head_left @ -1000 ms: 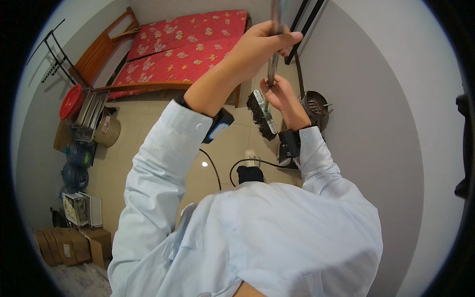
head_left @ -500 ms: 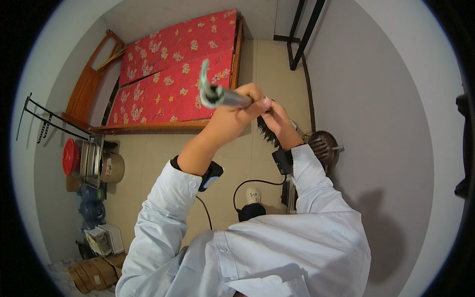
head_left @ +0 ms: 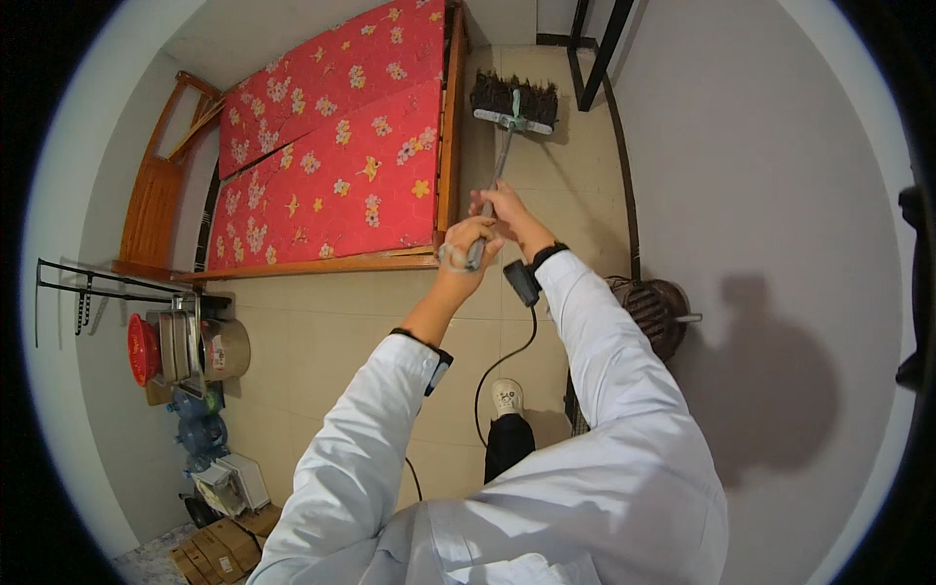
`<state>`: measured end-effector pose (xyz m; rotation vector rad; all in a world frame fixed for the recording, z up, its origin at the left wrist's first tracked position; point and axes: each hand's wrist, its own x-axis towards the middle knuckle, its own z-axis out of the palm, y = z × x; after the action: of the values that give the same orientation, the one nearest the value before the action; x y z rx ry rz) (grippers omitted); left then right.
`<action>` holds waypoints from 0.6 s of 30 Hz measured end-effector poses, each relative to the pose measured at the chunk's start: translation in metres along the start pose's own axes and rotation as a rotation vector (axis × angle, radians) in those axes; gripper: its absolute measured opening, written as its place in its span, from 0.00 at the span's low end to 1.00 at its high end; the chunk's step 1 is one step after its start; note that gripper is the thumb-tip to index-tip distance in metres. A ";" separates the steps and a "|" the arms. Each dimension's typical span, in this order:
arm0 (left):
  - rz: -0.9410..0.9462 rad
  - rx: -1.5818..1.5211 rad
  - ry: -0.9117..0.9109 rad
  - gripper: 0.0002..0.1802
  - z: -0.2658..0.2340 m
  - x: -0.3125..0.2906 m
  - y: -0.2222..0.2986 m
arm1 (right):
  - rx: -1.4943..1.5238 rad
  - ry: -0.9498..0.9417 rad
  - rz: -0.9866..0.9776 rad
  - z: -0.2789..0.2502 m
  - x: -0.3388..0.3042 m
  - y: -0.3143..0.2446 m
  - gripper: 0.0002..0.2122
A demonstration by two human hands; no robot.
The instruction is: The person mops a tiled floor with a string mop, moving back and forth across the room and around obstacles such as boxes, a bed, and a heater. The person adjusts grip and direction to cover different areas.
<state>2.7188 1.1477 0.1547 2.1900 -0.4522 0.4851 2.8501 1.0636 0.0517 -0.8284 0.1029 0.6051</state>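
Note:
A broom (head_left: 506, 151) with a grey handle and dark bristles stretches away from me, its head (head_left: 517, 124) over the tiled strip between the bed and the right wall. My left hand (head_left: 468, 246) is closed round the handle near its close end, where a pale hanging loop shows. Farther up the handle, my right hand (head_left: 509, 208) is wrapped round it as well, close to the left one. Whether the bristles touch the floor I cannot tell for sure.
A wooden bed (head_left: 331, 261) with a red floral top lies far left. A brown slatted round object (head_left: 655, 317) stands by the right wall. At left are a rack (head_left: 185, 341), a red basin (head_left: 142, 349), blue water bottles (head_left: 200, 424) and cardboard boxes (head_left: 216, 552). Black metal legs (head_left: 604, 54) rise far right.
The broom has swung from beside my right arm to point far ahead, its head now beyond my hands. Both hands have extended forward and lowered, still gripping the handle.

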 end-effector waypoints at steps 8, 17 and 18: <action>-1.064 -0.753 -0.160 0.18 0.069 -0.065 -0.078 | 0.006 0.095 0.111 -0.066 0.000 0.062 0.04; -1.579 -1.043 -0.204 0.17 0.098 -0.082 -0.090 | -0.353 0.310 0.221 -0.085 -0.049 0.136 0.07; -1.612 -0.976 -0.238 0.15 0.099 -0.090 -0.088 | -0.331 0.332 0.214 -0.086 -0.060 0.137 0.07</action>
<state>2.7017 1.1353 -0.0046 1.0570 0.8262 -0.7454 2.7381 1.0448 -0.0786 -1.2464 0.4064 0.6909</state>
